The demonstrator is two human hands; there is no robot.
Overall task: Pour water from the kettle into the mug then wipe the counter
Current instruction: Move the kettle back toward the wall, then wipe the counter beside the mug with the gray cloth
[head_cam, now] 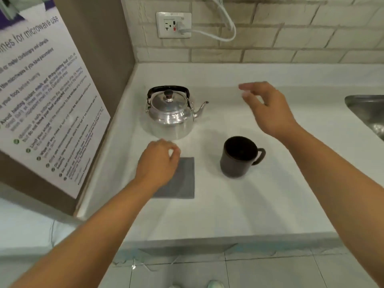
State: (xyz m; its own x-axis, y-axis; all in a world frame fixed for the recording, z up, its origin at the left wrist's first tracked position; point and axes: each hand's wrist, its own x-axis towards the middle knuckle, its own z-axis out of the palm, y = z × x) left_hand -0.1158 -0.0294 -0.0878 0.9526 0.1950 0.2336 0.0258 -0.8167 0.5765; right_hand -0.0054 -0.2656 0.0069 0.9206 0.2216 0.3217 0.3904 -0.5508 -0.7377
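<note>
A shiny metal kettle (169, 113) with a black handle stands upright at the back left of the white counter (228, 204), its spout pointing right. A dark mug (239, 156) stands in front and to the right of it, handle to the right. A grey square cloth (182, 181) lies flat left of the mug. My left hand (158, 163) hovers over the cloth's left part with fingers curled loosely, holding nothing. My right hand (268, 107) is raised to the right of the kettle's spout, fingers apart and empty.
A metal sink (367, 113) is set into the counter at the far right. A wall socket (174, 24) with a white cable plugged in sits on the brick wall behind. A printed microwave notice (41, 100) covers the side panel on the left.
</note>
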